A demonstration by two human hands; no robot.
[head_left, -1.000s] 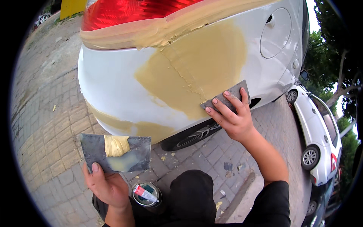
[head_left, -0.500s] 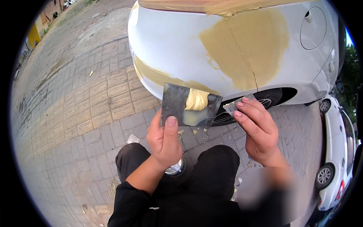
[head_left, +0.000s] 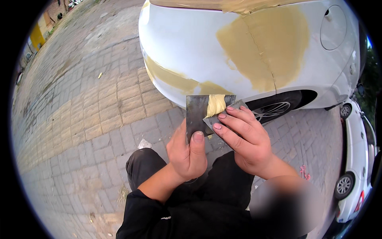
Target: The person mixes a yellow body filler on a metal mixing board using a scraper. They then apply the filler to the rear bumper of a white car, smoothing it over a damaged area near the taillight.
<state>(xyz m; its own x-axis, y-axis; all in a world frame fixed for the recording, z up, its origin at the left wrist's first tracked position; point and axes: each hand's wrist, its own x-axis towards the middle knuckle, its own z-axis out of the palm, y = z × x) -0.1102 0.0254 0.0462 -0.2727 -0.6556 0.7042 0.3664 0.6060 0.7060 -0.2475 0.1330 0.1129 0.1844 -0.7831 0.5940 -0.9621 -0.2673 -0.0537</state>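
My left hand grips the lower left part of a dark flat plate, thumb on top. A soft lump of yellow filler putty lies on the plate's upper right part. My right hand holds a small grey putty scraper, its fingers pressed along the blade. The blade lies over the plate, just below the putty, and hides part of the plate's lower right. Beyond the plate is a white car body with a broad yellow putty patch above its wheel.
A second yellow patch runs along the car's lower edge. Brick paving spreads to the left, with a pale scrap near my knee. Another white car stands at the far right.
My right hand has moved left, bringing the scraper onto the plate by the putty. The plate has shifted slightly right and turned a little. The pale smear below the putty is now mostly covered.
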